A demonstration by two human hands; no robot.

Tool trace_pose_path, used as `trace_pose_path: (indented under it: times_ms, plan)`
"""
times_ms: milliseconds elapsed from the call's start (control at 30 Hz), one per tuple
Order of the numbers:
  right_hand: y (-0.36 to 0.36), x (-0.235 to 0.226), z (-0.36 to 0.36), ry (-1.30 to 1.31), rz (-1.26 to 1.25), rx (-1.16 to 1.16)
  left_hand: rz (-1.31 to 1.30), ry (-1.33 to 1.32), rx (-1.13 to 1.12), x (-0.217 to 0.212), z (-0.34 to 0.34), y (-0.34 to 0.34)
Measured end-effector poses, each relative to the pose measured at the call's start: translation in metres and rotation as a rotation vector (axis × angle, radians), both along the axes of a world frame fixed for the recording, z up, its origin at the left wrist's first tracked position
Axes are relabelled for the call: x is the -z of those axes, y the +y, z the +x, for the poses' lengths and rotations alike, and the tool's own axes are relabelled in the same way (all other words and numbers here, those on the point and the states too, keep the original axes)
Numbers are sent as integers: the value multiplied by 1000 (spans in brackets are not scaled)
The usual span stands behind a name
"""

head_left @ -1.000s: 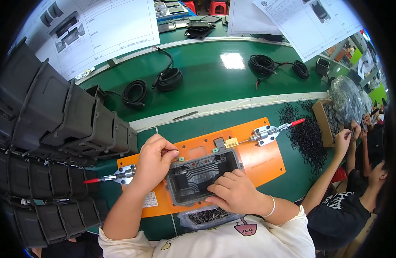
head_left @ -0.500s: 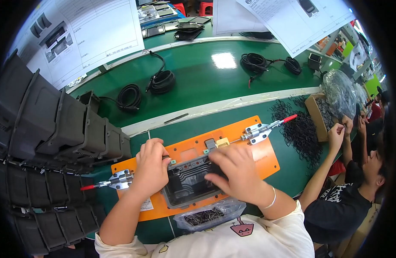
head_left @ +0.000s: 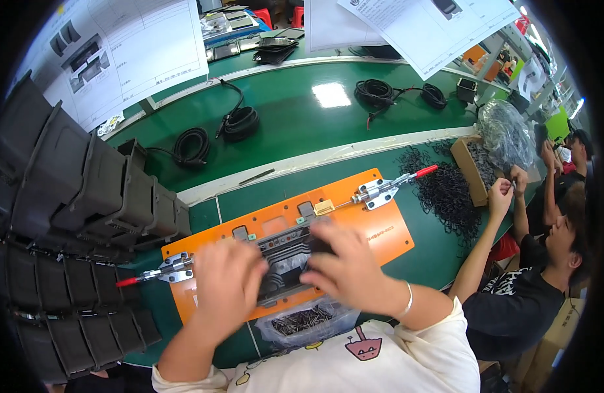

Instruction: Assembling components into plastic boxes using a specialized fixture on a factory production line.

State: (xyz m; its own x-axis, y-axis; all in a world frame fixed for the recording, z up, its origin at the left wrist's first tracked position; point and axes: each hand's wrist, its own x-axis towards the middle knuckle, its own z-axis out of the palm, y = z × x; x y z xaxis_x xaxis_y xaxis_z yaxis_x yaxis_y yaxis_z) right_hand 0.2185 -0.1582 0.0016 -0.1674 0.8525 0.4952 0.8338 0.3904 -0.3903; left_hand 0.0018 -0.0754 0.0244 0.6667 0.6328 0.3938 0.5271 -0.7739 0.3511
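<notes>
A dark grey rectangular plastic housing (head_left: 287, 265) with ribs inside sits over the orange fixture plate (head_left: 380, 239), between my hands. My left hand (head_left: 228, 278) is closed about its left end; motion blurs the fingers. At the right end my right hand (head_left: 344, 262) grips with curled fingers on the far side and the thumb nearer me. My hands cover both ends of the housing. Beyond its far edge, a grey block (head_left: 241, 232) and a second grey block (head_left: 306, 209) stand on the plate, with a tan block (head_left: 324, 207) beside the latter.
Red-handled toggle clamps (head_left: 164, 270) (head_left: 390, 187) flank the plate. A plastic bag of screws (head_left: 305, 321) lies close to me. Stacked grey housings (head_left: 85, 196) rise at left. Black clips (head_left: 443, 196) and a carton (head_left: 469, 170) lie at right, near a co-worker (head_left: 531, 301).
My left hand has come nearer me, from the housing's far left corner down along its left end, uncovering a grey block. My right hand stays at the right end. The whole view has shifted slightly.
</notes>
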Motion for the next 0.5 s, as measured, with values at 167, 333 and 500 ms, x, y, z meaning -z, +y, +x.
trace_pose_path:
  times_ms: [167, 333, 500]
  plan:
    - [-57, 15, -18, -76, -318, -435, -26, 267, 592, 12, -12, -74]
    - [-59, 23, -26, -194, -457, -294, -73, 360, 429, 33, -8, -89]
    - [-57, 25, -25, -211, -475, -292, -70, 394, 393, 31, -5, -85]
